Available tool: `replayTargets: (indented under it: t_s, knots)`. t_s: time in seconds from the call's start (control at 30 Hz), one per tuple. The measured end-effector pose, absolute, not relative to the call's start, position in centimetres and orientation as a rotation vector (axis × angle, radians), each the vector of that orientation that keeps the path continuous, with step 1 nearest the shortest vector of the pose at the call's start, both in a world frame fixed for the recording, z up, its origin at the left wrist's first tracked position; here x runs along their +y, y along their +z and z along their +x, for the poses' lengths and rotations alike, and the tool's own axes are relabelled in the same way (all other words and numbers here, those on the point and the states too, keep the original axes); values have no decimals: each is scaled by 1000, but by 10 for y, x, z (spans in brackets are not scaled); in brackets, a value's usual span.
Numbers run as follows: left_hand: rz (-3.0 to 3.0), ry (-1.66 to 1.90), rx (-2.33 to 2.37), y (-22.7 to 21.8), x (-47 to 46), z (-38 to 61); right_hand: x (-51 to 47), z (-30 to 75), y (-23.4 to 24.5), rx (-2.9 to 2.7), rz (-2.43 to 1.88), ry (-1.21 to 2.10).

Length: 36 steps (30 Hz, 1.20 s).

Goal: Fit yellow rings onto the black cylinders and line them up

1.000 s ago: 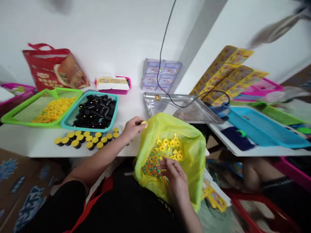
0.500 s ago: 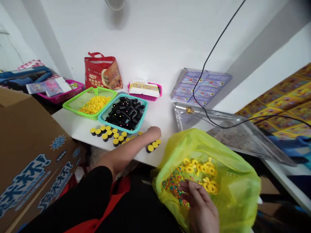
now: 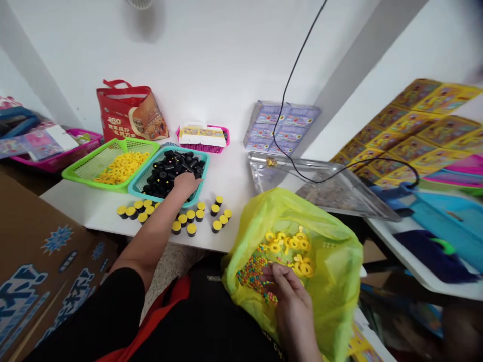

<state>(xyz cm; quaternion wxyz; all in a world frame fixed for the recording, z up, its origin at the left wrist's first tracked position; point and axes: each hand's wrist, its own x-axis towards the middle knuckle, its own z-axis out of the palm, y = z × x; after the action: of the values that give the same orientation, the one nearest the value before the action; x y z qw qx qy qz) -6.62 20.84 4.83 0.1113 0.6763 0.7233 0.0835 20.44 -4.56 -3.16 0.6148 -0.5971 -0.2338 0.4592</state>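
Two bare hands at work between a basket of black cylinders and an open plastic bag, white table.

Left to right: cardboard box [image 3: 45, 261] at the table's edge; pink basket [image 3: 56, 163]; green basket [image 3: 85, 168] of yellow rings [image 3: 121, 167]; teal basket [image 3: 136, 190] of black cylinders [image 3: 166, 173], left hand [image 3: 185, 184] down on the pile, fingers narrowly curled (any hold hidden, impossible to tell); yellow-capped cylinders [image 3: 190, 216] upright on the white table [image 3: 94, 206], in loose rows; yellow-green plastic bag [image 3: 332, 261], open, right hand [image 3: 290, 296] inside, fingers half-closed among coloured beads [image 3: 251, 276], beside more rings [image 3: 289, 246], any hold unclear; foil tray [image 3: 324, 186] beyond.
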Motion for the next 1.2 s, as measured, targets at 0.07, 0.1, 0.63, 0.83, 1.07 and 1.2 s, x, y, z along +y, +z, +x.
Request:
replayTargets:
  t_s: [0.07,0.1,0.63,0.83,1.07,1.2]
  knots:
    - [1963,208,2106,41,214,-72,-45,204,-32,-559,-1368,1070]
    - [1958,203,2098,38,216,-74,-44,204,-32,-565,-1362,1069]
    - [1788,578,2158,37,215,-86,-43,205,-24,-587,-1336,1028]
    - [1322,1429,1236,54,138,-34,-36,201,-15,-746,-1323,910]
    - [823,668,610,19,39,59,-31,204,-13,-1007,-1109,845]
    - [920,521,584,11,29,67,-39,217,-17,-1051,-1144,696]
